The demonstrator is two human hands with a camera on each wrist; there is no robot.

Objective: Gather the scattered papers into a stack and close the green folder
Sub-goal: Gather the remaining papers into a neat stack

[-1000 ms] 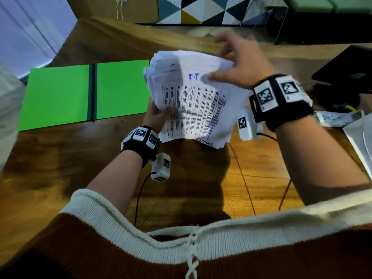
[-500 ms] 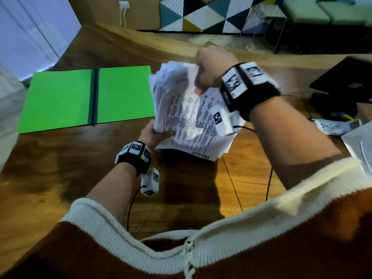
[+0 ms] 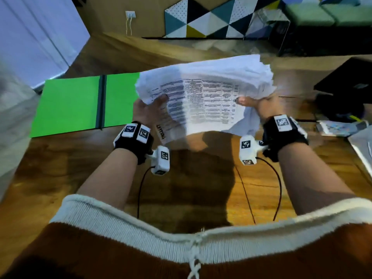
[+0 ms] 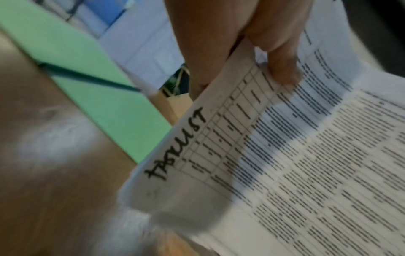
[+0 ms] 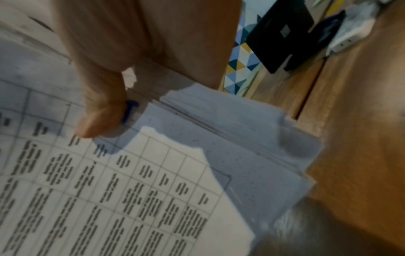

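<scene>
I hold a thick, uneven stack of printed papers (image 3: 203,97) in the air above the wooden table (image 3: 60,168). My left hand (image 3: 150,108) grips its left edge, thumb on the top sheet (image 4: 282,69). My right hand (image 3: 255,103) grips the right edge, with its thumb (image 5: 98,117) pressed on the printed table of the papers (image 5: 136,199). The green folder (image 3: 80,103) lies open and flat on the table to the left, partly hidden by the stack; it shows as green folder (image 4: 98,97) in the left wrist view beside the papers (image 4: 306,164).
A black flat object (image 3: 346,85) lies at the far right of the table, with a small white device (image 3: 340,127) and a grey sheet edge (image 3: 362,150) nearer. Wrist camera cables (image 3: 277,190) hang over the table in front of me. A patterned rug (image 3: 211,17) lies beyond.
The stack has turned from standing roughly upright to lying wide and landscape. My right hand went from the stack's top edge round to its right edge; my left hand kept its hold.
</scene>
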